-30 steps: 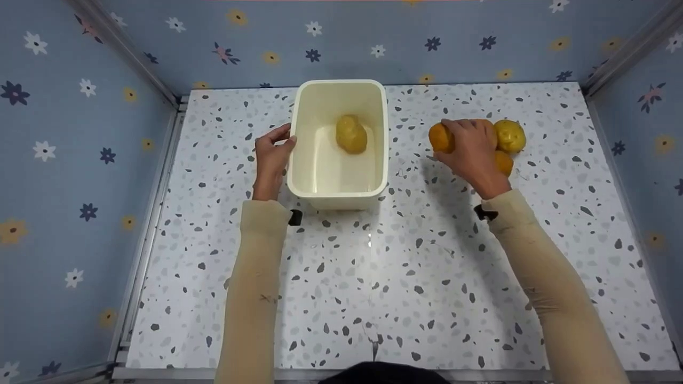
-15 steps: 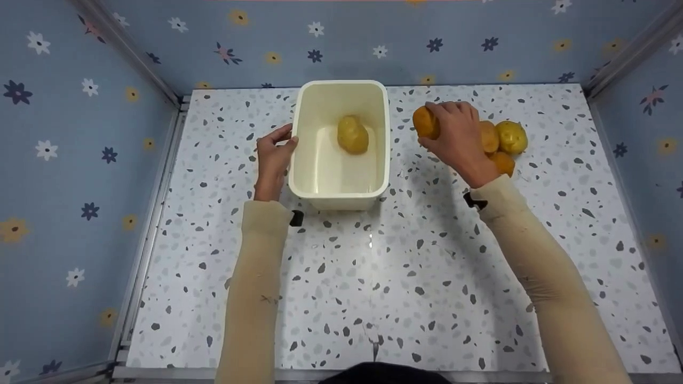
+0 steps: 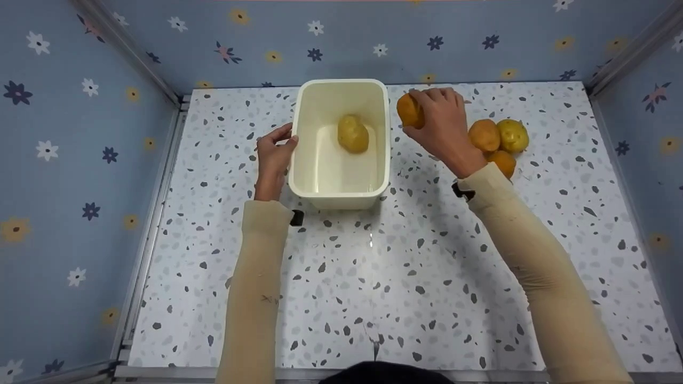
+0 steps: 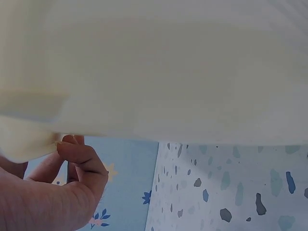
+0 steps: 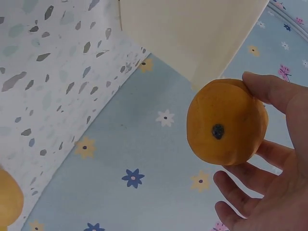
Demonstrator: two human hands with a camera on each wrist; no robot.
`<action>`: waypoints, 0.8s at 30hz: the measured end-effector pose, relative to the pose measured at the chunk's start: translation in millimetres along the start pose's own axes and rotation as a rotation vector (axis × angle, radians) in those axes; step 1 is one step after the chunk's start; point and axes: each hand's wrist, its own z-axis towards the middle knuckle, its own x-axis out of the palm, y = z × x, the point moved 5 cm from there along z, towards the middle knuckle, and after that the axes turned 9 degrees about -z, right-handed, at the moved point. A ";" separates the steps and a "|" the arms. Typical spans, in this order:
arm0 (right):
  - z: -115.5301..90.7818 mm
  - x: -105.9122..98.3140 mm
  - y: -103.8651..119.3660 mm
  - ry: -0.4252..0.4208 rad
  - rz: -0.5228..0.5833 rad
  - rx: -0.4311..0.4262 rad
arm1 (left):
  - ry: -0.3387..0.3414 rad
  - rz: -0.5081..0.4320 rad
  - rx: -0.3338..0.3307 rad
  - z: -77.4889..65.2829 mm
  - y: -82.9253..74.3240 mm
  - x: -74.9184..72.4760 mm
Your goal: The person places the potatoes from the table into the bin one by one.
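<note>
A cream plastic bin point(image 3: 338, 195) stands upright left of centre, with one lumpy yellow potato-like item point(image 3: 353, 134) lying in it. My left hand point(image 3: 275, 157) pinches its left rim; the left wrist view has the fingers point(image 4: 79, 156) curled at the edge. In my right hand point(image 3: 444, 125) is a round orange-yellow fruit point(image 5: 226, 122) with a dark stem end, held between thumb and fingers just right of the bin and above the table. Behind that hand lie two orange fruits point(image 3: 484, 135) and a yellow, dark-specked one point(image 3: 513, 135), grouped close together.
The table point(image 3: 341, 288) has a speckled white top. Blue flowered panels point(image 3: 347, 42) rise along its back and both sides, and the bin stands close to the back one.
My right hand has lifted one orange fruit off the group and carried it left and back toward the bin. My left hand stays at the rim.
</note>
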 end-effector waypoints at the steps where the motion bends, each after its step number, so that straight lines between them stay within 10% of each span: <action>1: 1.7 -0.5 1.8 -0.002 0.000 -0.002 | 0.000 0.002 0.002 0.1 0.2 0.1; 24: 43.9 -11.7 55.4 0.035 0.010 0.007 | -0.007 0.009 0.000 -0.6 0.5 0.1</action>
